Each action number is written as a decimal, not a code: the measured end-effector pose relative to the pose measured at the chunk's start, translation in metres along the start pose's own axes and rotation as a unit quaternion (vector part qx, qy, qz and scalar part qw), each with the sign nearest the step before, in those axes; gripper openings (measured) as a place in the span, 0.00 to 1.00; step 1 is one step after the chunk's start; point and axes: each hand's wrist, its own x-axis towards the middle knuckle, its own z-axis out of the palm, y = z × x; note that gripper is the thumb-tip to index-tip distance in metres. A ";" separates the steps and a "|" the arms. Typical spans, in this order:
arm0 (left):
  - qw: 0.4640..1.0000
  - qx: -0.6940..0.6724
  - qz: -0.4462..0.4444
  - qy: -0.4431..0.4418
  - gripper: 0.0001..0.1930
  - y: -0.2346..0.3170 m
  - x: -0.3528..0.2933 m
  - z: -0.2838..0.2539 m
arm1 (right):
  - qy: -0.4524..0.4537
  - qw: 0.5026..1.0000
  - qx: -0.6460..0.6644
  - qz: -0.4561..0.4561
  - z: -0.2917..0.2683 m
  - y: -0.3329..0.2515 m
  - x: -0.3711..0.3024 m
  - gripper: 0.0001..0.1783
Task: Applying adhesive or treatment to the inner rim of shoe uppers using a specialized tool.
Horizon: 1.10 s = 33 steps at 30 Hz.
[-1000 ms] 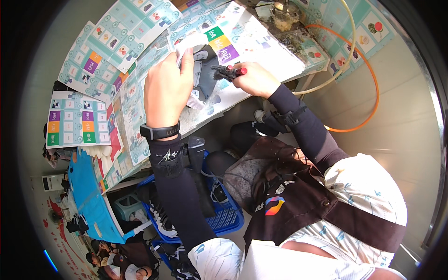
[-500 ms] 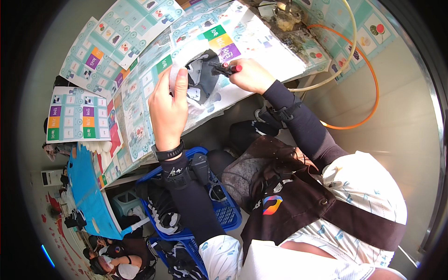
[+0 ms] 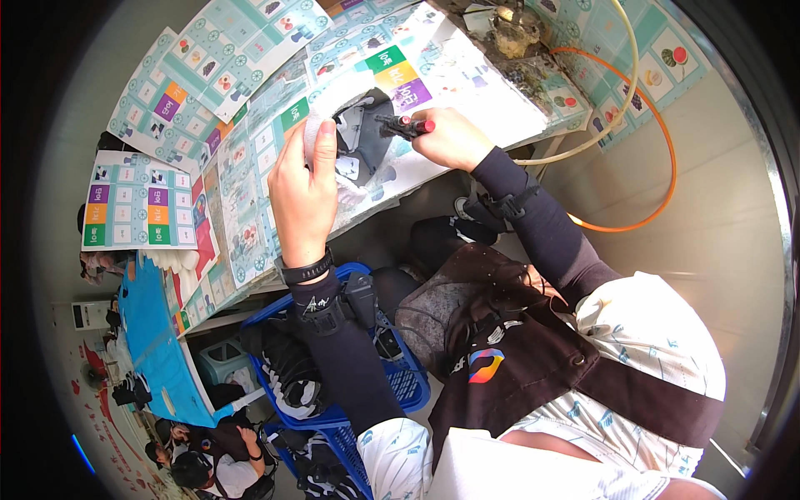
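My left hand [image 3: 303, 196] grips the white edge of a black, grey and white piece [image 3: 367, 137] that looks like a shoe upper, with the thumb on the near side. The piece is tilted up over the worktable's near edge, and its far side is lost in glare. From the right, my right hand [image 3: 454, 140] closes round a dark brush-like tool [image 3: 406, 125] with red ends. The tool's dark tip points left and lies against or just over the piece's dark inner face; contact cannot be made out.
Printed sheets cover the worktable [image 3: 275, 158]. A crusted pot [image 3: 510, 33] stands at the back right, near an orange hose [image 3: 671, 158] and a pale hose. Blue baskets [image 3: 408, 379] with black-and-white items stand below. A blue-covered table [image 3: 162, 342] and other people [image 3: 221, 462] are at lower left.
My hands and the piece have barely shifted, and the tool tip stays by the dark face. At lower left a person has changed posture, with a hand now raised.
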 end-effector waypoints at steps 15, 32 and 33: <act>1.000 -0.013 0.007 0.004 0.26 -0.007 -0.007 0.003 | 0.016 1.000 0.018 0.015 0.006 0.002 -0.001 0.14; 0.999 -0.018 0.029 0.032 0.27 -0.005 -0.016 0.006 | 0.013 1.000 0.003 -0.005 0.006 -0.004 -0.003 0.15; 0.999 -0.023 0.027 0.031 0.27 -0.005 -0.016 0.006 | 0.010 1.000 -0.001 -0.003 0.006 -0.005 -0.003 0.15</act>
